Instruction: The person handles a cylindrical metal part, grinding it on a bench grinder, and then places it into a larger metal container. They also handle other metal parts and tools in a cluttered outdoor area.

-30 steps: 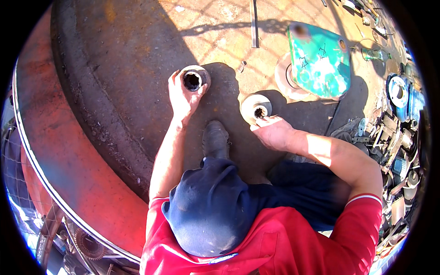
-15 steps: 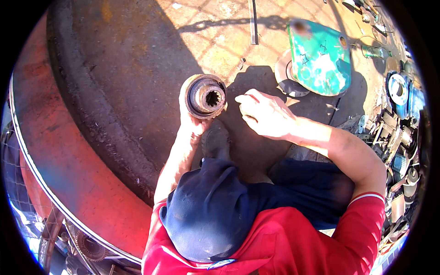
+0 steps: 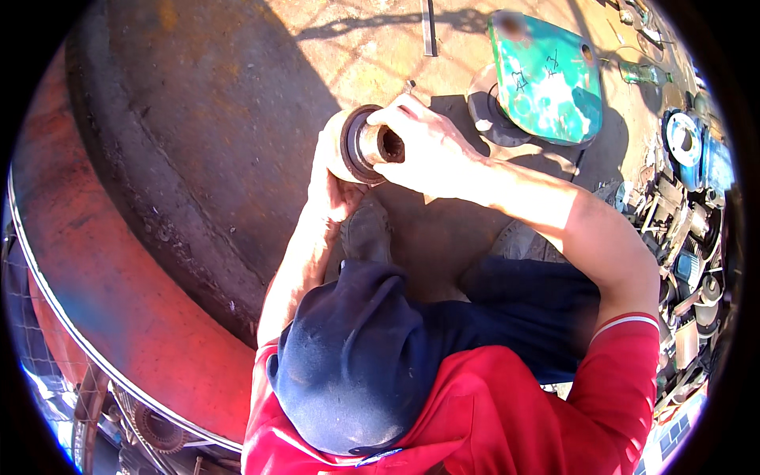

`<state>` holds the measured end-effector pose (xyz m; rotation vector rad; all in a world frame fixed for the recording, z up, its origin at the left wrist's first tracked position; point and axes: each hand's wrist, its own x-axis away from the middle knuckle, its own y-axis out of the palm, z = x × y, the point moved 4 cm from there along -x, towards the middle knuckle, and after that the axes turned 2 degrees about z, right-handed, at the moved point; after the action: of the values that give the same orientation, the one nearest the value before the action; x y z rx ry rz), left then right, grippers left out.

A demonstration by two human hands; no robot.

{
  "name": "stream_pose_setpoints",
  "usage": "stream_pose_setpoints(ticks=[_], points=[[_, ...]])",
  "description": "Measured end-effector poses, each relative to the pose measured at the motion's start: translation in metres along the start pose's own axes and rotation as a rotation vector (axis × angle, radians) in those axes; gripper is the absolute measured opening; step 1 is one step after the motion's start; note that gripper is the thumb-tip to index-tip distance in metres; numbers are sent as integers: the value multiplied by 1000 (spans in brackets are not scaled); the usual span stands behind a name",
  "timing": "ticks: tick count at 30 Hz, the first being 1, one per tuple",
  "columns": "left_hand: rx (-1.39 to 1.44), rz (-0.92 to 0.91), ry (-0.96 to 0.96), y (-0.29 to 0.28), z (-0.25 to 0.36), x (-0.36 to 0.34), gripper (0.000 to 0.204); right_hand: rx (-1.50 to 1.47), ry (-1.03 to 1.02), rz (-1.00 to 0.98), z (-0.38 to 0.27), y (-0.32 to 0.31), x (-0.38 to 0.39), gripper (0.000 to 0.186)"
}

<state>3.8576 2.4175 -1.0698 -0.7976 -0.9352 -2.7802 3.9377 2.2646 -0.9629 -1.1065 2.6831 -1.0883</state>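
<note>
Held up in front of my knees is a rusty round metal hub [image 3: 361,146] with a wide outer ring and a narrower splined sleeve in its middle. My left hand [image 3: 336,188] is wrapped round its outer side from the left and below; part of those fingers is hidden behind it. From the right, my right hand [image 3: 427,146] grips the protruding sleeve, thumb below and fingers above. The splined bore of the sleeve faces toward my right palm.
At the upper right a green plate [image 3: 546,83] rests on a round metal disc [image 3: 489,107]. A flat metal bar [image 3: 428,28] lies beyond. Scrap parts [image 3: 689,237] and a glass bottle [image 3: 643,74] lie on the right. A large red curved rim [image 3: 119,277] borders the left.
My right hand has moved left and closed on the hub's sleeve. The hub has tilted so its bore faces more to the right.
</note>
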Motion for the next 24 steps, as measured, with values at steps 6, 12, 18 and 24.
stream_pose_setpoints(ticks=[6, 12, 18, 24], points=[[219, 346, -204, -2, 8, 3, 59, 31, 175, -18, 11, -12, -28, 57], [-90, 536, 72, -42, 16, -3, 40, 235, 277, 1, 27, -3, -44, 60], [-412, 369, 119, -38, 1, -6, 35, 136, 144, -48, 65, 41, -51, 47], [-841, 347, 269, -32, -2, 1, 37, 117, 174, -164, 76, 0, -40, 50]])
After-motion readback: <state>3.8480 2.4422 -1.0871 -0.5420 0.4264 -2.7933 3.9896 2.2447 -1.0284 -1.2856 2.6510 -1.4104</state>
